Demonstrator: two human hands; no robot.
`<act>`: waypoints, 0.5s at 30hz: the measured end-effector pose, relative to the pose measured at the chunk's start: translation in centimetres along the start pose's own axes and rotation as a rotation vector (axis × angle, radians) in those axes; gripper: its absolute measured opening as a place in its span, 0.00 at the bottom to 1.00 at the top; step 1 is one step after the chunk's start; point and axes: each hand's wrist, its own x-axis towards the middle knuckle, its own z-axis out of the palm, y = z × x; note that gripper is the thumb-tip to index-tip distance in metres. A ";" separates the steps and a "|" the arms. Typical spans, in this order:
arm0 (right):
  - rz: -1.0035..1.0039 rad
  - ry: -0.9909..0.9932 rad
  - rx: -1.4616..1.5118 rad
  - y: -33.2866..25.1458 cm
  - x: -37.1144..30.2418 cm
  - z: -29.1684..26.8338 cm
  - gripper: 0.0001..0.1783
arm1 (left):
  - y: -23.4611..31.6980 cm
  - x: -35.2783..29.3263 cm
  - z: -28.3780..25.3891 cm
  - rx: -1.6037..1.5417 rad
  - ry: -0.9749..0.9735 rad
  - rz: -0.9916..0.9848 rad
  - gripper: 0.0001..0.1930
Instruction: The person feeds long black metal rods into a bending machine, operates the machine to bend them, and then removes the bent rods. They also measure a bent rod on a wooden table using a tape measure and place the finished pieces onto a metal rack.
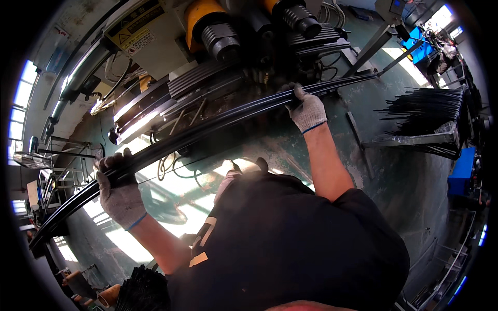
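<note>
The left hand [122, 199] and the right hand [309, 111], both in pale gloves, are gripping a long black strip [212, 126]; whether it is one piece or several, I cannot tell. It lies slantwise above the floor [394, 181], between the person and the machine [161, 54], with its right end farther away. At right, thin black rods [428, 111] rest in a pile.

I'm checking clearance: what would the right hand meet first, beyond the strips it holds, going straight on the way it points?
Past the black strips, the right hand would probably meet the machine ahead, though depth is unclear in this view.
</note>
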 end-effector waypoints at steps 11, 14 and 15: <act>-0.319 0.295 -0.324 2.4 3.1 9.1 0.21 | 7.2 12.2 -15.8 0.011 0.245 -0.031 0.11; -0.513 0.114 -0.406 2.7 8.6 7.1 0.24 | 4.2 15.2 -17.6 0.062 0.428 -0.104 0.11; -0.624 -0.009 -0.470 2.9 10.3 6.2 0.22 | 2.7 15.9 -17.6 0.019 0.498 -0.106 0.12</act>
